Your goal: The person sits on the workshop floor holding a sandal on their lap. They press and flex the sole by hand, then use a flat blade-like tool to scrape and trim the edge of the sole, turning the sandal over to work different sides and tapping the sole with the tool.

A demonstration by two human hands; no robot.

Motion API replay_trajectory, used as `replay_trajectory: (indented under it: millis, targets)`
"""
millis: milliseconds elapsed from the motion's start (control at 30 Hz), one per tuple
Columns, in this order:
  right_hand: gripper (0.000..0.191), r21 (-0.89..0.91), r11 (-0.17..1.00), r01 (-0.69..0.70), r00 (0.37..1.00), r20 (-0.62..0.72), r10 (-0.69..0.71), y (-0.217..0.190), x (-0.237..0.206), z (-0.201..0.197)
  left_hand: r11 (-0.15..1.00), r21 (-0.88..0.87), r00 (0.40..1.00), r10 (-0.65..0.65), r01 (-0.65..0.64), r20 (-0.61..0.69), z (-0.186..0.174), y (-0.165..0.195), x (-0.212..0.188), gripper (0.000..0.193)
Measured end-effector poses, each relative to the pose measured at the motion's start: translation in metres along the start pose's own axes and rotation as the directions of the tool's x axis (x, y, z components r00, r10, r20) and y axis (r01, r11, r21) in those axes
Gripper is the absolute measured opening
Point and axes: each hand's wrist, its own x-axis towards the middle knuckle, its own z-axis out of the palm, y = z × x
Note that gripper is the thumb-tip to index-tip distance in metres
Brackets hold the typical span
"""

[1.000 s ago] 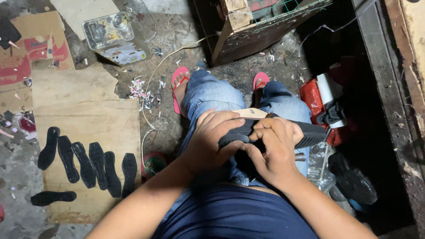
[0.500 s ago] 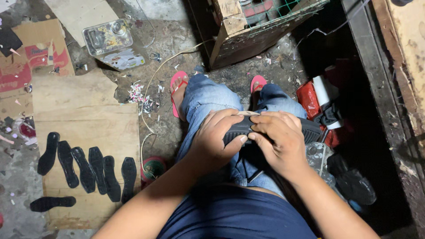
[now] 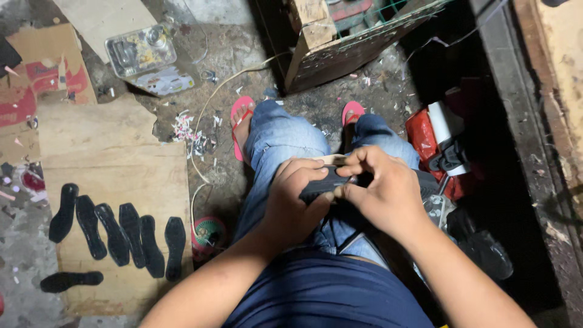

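Observation:
I sit with both hands over my lap, jeans and pink flip-flops below. My left hand point(image 3: 293, 203) grips a dark shoe sole point(image 3: 325, 185) with a pale tan edge, holding it across my knees. My right hand point(image 3: 381, 194) pinches the same sole at its right side, fingers curled over the top. Much of the sole is hidden under my fingers. Several black soles point(image 3: 115, 234) lie in a row on a cardboard sheet point(image 3: 121, 182) to my left.
A wooden crate point(image 3: 340, 42) stands ahead of my feet. A clear plastic box point(image 3: 143, 54) lies at the upper left, a white cord point(image 3: 209, 115) runs across the floor, a small round tin point(image 3: 208, 234) sits by my left knee, and red tools point(image 3: 437, 140) lie to the right.
My hands have shifted slightly on the sole; the right fingers now pinch its edge more tightly. The view has tilted a little downward.

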Motion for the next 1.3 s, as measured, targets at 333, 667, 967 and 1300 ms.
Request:
replay_trajectory:
  millis: [333, 667, 967, 1300]
  targets:
    - [0.07, -0.179, 0.984, -0.004, 1.0, -0.001, 0.004, 0.033, -0.026, -0.054, 1.0, 0.008, 0.961, -0.015, 0.014, 0.275, -0.029, 0.017, 0.03, 0.048]
    - [0.054, -0.711, 0.624, 0.323, 0.751, -0.208, -0.626, -0.025, -0.034, -0.067, 0.924, -0.216, 0.707, -0.077, 0.316, 0.703, -0.007, 0.026, 0.144, 0.095]
    - [0.073, -0.196, 0.945, -0.263, 0.959, 0.057, 0.278, 0.076, -0.133, -0.017, 0.735, -0.369, 0.823, -0.51, 0.568, 0.252, -0.027, -0.019, 0.096, 0.055]
    - [0.048, 0.59, 0.766, -0.255, 0.967, 0.178, 0.185, 0.054, -0.084, -0.018, 0.83, 0.067, 0.829, -0.557, 0.553, 0.052, -0.016, 0.004, 0.067, 0.078]
